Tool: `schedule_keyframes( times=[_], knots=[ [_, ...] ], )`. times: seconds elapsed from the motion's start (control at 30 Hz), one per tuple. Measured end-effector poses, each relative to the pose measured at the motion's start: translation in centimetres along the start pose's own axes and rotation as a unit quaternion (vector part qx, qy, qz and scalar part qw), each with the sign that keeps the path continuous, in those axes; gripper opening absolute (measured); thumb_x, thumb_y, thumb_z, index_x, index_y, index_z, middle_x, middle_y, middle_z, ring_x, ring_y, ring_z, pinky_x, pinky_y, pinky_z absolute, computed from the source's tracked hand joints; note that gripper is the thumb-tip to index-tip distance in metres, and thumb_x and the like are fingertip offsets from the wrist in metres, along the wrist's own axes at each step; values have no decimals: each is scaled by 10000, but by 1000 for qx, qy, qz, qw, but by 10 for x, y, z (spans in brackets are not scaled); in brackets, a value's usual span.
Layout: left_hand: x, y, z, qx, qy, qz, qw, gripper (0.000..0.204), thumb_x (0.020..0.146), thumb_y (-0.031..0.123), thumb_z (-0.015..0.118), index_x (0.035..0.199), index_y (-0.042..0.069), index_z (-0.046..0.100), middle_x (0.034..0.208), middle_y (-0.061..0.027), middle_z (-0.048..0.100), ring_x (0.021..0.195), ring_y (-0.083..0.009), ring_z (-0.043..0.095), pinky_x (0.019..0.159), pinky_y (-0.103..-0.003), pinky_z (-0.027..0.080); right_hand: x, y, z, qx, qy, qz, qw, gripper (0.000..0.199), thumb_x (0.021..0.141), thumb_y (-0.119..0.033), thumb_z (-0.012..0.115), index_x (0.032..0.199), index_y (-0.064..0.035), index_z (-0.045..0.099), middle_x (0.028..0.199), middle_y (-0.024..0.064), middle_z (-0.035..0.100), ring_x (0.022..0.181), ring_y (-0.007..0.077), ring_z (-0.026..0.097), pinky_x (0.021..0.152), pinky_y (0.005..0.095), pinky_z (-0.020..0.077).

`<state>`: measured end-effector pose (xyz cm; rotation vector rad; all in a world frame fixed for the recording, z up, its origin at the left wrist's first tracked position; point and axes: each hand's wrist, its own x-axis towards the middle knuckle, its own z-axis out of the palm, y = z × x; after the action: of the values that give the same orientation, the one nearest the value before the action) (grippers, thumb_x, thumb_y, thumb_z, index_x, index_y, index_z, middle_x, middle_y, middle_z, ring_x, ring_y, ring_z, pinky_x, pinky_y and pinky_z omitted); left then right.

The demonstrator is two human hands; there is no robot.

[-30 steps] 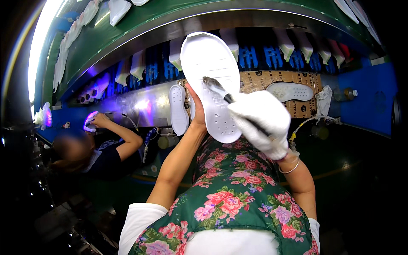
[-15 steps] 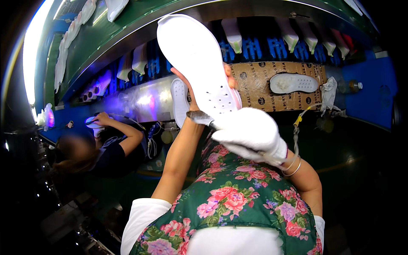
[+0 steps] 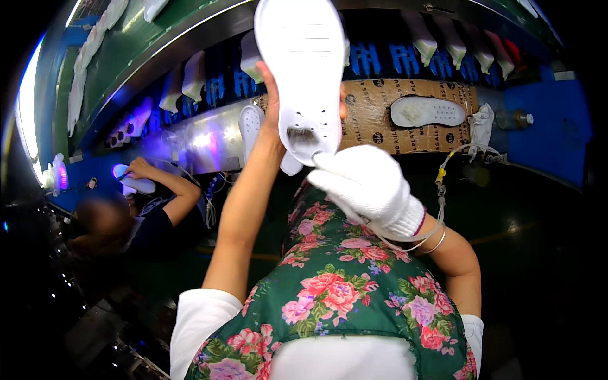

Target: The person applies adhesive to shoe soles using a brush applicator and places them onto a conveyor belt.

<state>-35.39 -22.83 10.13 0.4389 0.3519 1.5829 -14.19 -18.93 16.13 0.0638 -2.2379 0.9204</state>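
My bare left hand [image 3: 271, 101] grips a long white shoe sole [image 3: 307, 69] from behind, its thumb along the left edge and fingertips showing at the right. The sole stands nearly upright, with small holes toward its lower end. In a white knitted glove, my right hand [image 3: 364, 187] is closed on a small brush [image 3: 302, 135]. Dark bristles lie against the sole's lower end; the glove hides most of the handle. Below that end shows another white rounded edge [image 3: 291, 164]; what it belongs to is hidden.
A perforated white sole [image 3: 251, 126] rests on the metal bench. Another sole [image 3: 427, 111] lies on printed cardboard [image 3: 367, 126], beside a white cloth [image 3: 481, 126] and a bottle [image 3: 514, 119]. Shoes hang along the blue rack behind. At left, a co-worker's hand [image 3: 139, 168] holds a sole.
The held sole has turned more upright and shifted right and up in view. The brush has moved from beside its left edge onto the lower end of its face.
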Motion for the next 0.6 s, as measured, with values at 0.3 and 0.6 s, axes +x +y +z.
schedule_keyframes(
  times=[0.3,0.6],
  knots=[
    [10,-4,5,98,16,-133,986,969,859,827,398,1432,55,517,1125,-244,684,908,-356,734,686,-478,640,-8,5,-19,69,-55,22,996,243,767,-55,760,1009,-39,746,951,112,736,817,235,710,680,357,564],
    [18,1,14,243,111,-199,943,719,945,635,526,1264,8,672,1155,-203,706,913,-271,743,733,-367,646,-1,0,-25,163,-90,34,982,281,742,-42,791,1016,-80,744,972,91,734,829,286,710,727,376,573]
  ],
)
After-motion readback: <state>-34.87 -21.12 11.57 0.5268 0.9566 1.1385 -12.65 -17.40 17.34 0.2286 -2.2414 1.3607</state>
